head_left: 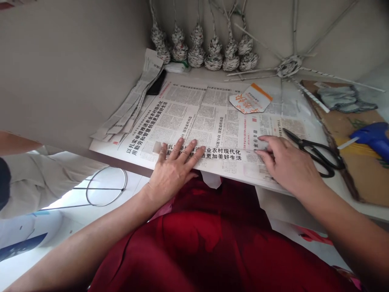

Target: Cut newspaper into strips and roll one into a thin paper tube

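A: Left hand (pixel 172 169)?
B: Spread flat on newspaper strip (pixel 223 153), near edge of bench (pixel 337 180).
A: Right hand (pixel 290 164)?
B: Thumb and forefinger apart, at strip's right end, beside scissors (pixel 310 144).

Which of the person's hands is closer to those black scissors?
The right hand: it is close beside the black scissors, on their left in the picture. The left hand is farther off, resting fingers-spread on newspaper.
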`<state>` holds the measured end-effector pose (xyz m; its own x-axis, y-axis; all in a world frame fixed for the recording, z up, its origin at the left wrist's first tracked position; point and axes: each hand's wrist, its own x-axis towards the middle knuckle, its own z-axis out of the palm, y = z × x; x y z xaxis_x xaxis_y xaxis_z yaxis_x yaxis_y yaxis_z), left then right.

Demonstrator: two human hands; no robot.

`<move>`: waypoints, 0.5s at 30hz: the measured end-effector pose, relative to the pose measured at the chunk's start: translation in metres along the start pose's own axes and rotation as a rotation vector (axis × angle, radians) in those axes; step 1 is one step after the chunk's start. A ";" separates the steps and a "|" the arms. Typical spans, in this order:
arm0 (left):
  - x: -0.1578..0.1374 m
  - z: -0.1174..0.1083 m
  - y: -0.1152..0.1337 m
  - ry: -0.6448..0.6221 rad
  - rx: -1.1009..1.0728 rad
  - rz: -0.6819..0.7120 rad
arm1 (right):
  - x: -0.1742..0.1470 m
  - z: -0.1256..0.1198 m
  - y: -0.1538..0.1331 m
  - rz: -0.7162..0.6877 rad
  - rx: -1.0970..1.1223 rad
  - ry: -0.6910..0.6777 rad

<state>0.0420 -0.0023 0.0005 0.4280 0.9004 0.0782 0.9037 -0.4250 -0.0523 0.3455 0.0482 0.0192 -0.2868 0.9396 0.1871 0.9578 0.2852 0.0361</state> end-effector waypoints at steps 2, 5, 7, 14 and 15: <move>0.000 0.001 0.002 0.005 0.000 -0.002 | 0.000 0.001 -0.001 0.006 0.075 0.008; 0.000 0.002 0.004 0.027 -0.004 0.010 | 0.003 0.001 -0.009 -0.002 0.131 0.014; -0.001 0.004 0.005 0.052 -0.012 0.018 | 0.006 0.002 -0.018 -0.040 0.166 0.018; 0.002 0.007 0.010 0.141 -0.030 0.071 | 0.023 0.001 -0.069 -0.164 0.272 -0.035; 0.003 0.009 0.010 0.156 -0.033 0.106 | 0.024 0.000 -0.077 -0.181 0.290 -0.044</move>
<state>0.0517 -0.0034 -0.0085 0.5158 0.8258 0.2279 0.8520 -0.5223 -0.0360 0.2647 0.0489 0.0209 -0.4583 0.8742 0.1605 0.8478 0.4841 -0.2165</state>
